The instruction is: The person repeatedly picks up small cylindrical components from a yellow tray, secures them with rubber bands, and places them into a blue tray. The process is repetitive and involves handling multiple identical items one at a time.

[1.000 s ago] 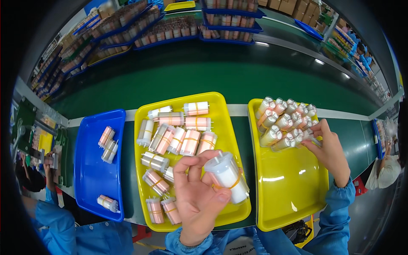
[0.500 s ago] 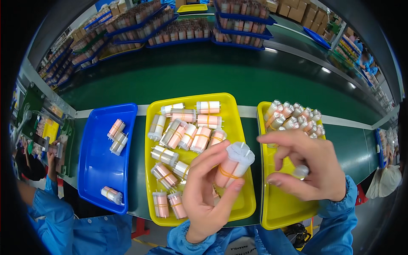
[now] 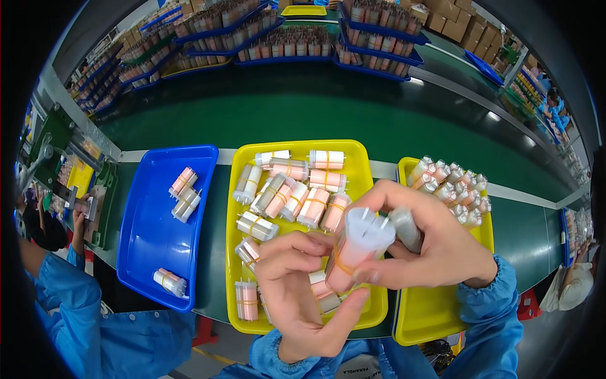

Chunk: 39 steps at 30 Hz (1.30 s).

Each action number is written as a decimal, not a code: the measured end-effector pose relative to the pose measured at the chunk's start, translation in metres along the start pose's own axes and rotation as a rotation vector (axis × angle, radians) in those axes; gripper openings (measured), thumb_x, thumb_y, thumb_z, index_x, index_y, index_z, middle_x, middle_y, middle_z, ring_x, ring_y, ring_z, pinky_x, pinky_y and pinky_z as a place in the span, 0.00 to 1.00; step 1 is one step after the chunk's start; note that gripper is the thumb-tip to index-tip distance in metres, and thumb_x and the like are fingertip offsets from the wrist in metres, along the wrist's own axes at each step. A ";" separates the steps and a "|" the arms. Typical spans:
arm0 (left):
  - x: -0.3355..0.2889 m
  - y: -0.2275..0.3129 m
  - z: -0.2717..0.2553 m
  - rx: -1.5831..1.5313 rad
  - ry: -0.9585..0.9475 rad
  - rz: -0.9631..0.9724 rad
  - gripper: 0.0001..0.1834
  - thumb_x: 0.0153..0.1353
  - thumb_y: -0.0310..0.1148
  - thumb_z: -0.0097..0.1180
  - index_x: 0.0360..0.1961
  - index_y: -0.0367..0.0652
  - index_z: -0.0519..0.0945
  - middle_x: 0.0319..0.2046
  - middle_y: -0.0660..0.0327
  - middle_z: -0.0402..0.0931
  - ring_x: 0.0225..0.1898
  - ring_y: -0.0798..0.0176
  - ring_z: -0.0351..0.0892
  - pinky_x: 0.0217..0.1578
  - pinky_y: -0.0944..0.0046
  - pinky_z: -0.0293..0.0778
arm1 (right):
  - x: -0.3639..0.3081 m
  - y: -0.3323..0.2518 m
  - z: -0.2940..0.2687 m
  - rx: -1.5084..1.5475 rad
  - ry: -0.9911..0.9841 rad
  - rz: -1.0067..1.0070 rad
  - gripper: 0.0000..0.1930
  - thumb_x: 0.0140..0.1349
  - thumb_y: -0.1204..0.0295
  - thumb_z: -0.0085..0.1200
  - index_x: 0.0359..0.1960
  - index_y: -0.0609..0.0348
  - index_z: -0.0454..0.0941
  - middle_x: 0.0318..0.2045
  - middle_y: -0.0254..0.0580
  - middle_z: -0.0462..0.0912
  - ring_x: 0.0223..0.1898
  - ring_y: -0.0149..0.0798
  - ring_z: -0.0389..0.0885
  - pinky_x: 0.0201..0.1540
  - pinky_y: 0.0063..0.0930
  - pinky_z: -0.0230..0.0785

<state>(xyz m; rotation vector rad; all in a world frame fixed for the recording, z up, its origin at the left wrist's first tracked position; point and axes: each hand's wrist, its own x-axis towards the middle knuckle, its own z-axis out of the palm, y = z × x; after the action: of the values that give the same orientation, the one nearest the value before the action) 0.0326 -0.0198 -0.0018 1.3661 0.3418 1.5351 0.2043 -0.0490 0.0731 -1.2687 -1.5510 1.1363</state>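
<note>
Right hand (image 3: 445, 249) grips a banded bundle (image 3: 349, 258) and grey tube (image 3: 407, 230), left hand (image 3: 291, 297) half-open alongside; finished-looking bundles (image 3: 314, 207) beyond the left, tubes (image 3: 463, 189) waiting beyond the right.

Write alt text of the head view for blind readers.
The right hand, beside the open left hand, grips a banded tube bundle and a loose tube above a yellow tray of similar bundles. A blue tray is on the left.
</note>
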 end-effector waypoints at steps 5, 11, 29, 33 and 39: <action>0.002 0.005 -0.019 0.067 -0.127 -0.076 0.32 0.39 0.21 0.75 0.45 0.39 0.69 0.43 0.53 0.66 0.39 0.63 0.70 0.43 0.64 0.71 | 0.008 -0.005 0.009 0.552 -0.049 0.260 0.22 0.62 0.72 0.61 0.56 0.60 0.69 0.38 0.32 0.79 0.35 0.19 0.75 0.32 0.16 0.68; 0.006 0.000 -0.022 0.307 -0.141 -0.017 0.28 0.40 0.22 0.76 0.39 0.42 0.71 0.34 0.58 0.71 0.35 0.63 0.72 0.35 0.68 0.69 | 0.011 0.006 0.013 0.583 -0.129 0.292 0.24 0.65 0.69 0.59 0.60 0.64 0.68 0.46 0.35 0.78 0.49 0.23 0.73 0.46 0.19 0.70; 0.013 0.010 -0.021 0.364 -0.149 0.028 0.23 0.41 0.24 0.77 0.31 0.43 0.72 0.28 0.57 0.75 0.27 0.64 0.77 0.26 0.69 0.71 | 0.011 0.003 0.010 0.420 -0.226 0.250 0.24 0.62 0.70 0.62 0.57 0.62 0.70 0.45 0.33 0.78 0.42 0.21 0.73 0.37 0.15 0.65; 0.011 0.009 -0.020 0.358 -0.127 0.048 0.23 0.40 0.25 0.78 0.30 0.42 0.72 0.27 0.57 0.75 0.26 0.64 0.77 0.25 0.69 0.70 | 0.009 0.008 0.013 0.440 -0.212 0.219 0.23 0.61 0.71 0.62 0.56 0.62 0.70 0.45 0.33 0.78 0.43 0.21 0.74 0.36 0.15 0.65; 0.010 0.008 -0.021 0.358 -0.145 0.028 0.23 0.40 0.25 0.77 0.31 0.42 0.71 0.29 0.56 0.75 0.27 0.64 0.77 0.26 0.69 0.70 | 0.011 0.010 0.016 0.474 -0.191 0.187 0.24 0.61 0.71 0.62 0.57 0.62 0.70 0.46 0.33 0.78 0.44 0.21 0.74 0.37 0.15 0.66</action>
<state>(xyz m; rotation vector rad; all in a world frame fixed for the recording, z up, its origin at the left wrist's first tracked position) 0.0118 -0.0071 0.0031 1.7569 0.5268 1.4320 0.1897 -0.0396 0.0594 -1.0172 -1.2057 1.6691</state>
